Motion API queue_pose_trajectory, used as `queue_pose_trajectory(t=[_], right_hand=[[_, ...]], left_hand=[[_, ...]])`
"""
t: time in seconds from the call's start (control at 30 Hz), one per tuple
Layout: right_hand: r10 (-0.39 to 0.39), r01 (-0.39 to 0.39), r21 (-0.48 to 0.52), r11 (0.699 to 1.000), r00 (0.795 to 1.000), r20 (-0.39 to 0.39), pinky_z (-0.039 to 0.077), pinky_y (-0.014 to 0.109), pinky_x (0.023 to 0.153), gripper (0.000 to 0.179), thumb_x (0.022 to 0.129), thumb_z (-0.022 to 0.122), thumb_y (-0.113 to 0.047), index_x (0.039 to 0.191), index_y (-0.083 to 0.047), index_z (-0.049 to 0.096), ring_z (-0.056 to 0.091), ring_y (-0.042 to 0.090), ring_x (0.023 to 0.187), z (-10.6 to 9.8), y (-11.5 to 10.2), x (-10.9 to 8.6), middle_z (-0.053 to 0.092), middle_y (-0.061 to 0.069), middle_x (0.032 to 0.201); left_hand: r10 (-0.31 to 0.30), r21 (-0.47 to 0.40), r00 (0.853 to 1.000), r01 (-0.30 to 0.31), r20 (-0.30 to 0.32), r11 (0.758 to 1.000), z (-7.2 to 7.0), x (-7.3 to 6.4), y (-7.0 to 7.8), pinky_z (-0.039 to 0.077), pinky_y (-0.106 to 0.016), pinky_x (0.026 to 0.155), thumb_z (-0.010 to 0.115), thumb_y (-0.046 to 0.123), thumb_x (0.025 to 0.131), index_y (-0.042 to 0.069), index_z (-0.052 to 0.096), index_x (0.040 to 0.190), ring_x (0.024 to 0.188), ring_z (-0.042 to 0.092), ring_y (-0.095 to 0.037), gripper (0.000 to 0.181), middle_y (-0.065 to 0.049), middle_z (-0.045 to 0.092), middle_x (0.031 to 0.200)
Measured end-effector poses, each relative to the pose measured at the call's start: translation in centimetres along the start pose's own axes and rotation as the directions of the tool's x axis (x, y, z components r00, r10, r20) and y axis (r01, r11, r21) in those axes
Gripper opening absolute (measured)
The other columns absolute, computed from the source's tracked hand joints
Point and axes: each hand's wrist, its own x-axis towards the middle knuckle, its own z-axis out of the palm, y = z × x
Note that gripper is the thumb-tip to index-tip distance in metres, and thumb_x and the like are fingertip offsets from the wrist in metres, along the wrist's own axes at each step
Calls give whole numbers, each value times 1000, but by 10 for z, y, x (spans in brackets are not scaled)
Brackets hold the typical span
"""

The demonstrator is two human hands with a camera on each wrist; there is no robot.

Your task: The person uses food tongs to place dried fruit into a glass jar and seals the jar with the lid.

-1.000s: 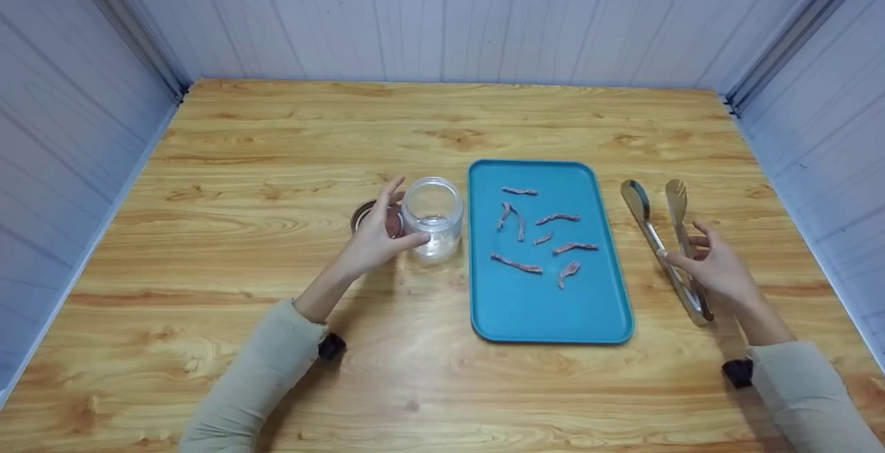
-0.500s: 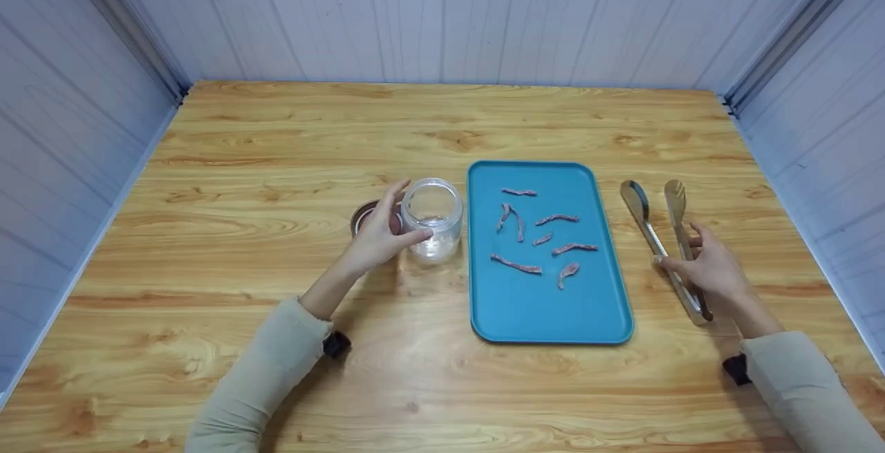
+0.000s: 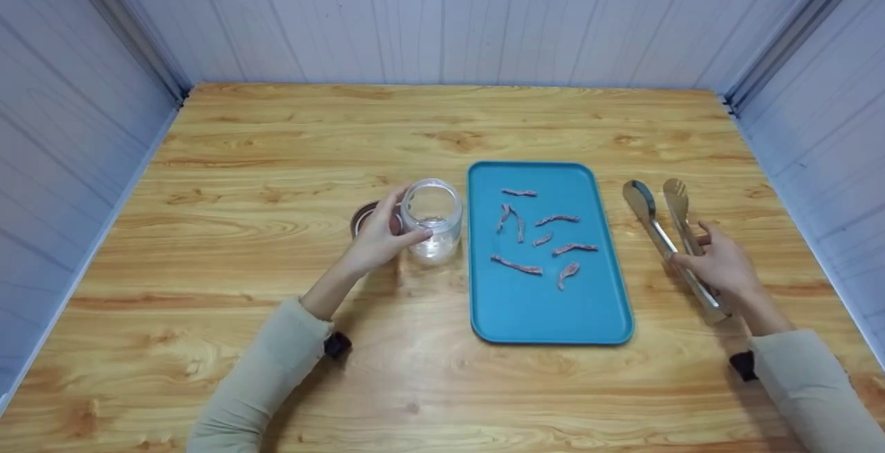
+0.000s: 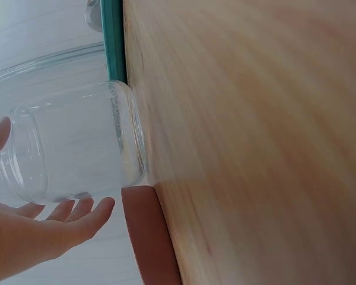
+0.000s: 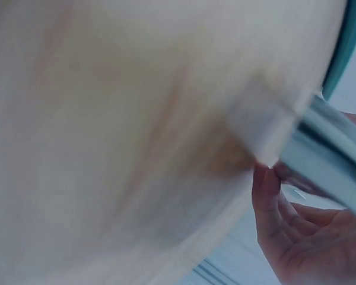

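In the head view, my left hand (image 3: 377, 240) holds a clear screw-top jar (image 3: 435, 238), thumb at its near side and fingers round its left. The jar stands upright and its mouth is uncovered. The left wrist view has the same jar (image 4: 77, 142) sideways, with the fingertips along its wall. On the far right my right hand (image 3: 724, 267) grips metal serving tongs (image 3: 639, 198) by their arms; the two heads, one slotted, stand apart. A blurred, close part of the tongs (image 5: 326, 157) fills the right of the right wrist view.
A brown lid (image 3: 359, 215) lies left of the jar, partly behind the left hand. Between jar and tongs lies a blue tray (image 3: 546, 318) bearing several dried meat-like strips (image 3: 517, 265). Pale panel walls (image 3: 442, 17) enclose the wooden table (image 3: 415, 370).
The tongs have swung a little, their hinge end going right, as the right hand shifts slightly right. Left fingers have closed in slightly round the jar, which stays in place.
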Motion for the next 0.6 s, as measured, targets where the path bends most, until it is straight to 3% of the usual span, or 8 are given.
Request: queue_pose_trajectory(t=[0.2,0.37,0.53,0.6], right_hand=[[-7,6,34,999,1000,15,32,58,80,86,85,55,-40,135,12,8,34,52,105,-8,2,-4,29,40,123],[-60,60,6,998,998,-17,28,61,82,74,89,49,-35,130,18,18,32,54,106,-14,4,-6,31,42,120],[-124,118,-65,991,987,-98,36,57,70,63,88,51,-31,124,18,34,48,48,87,-13,8,-7,48,38,102],[-135,126,-88,988,985,-111,40,49,62,62,88,52,-31,122,18,36,53,40,74,-13,10,-8,53,34,93]], left_hand=[[2,11,1000,-2,4,1000,0,6,-20,31,-39,93,71,8,74,-3,29,132,114,38,-33,72,-20,40,125],[-1,5,1000,0,12,1000,-1,6,-25,32,-40,92,71,11,75,0,29,133,114,38,-34,73,-21,40,125],[-12,-8,1000,13,18,1000,-1,5,-19,32,-40,92,71,11,75,0,30,133,114,38,-34,72,-20,40,125],[-16,-10,1000,16,17,1000,-1,4,-18,33,-39,91,71,11,75,0,30,133,113,39,-33,72,-19,40,125]])
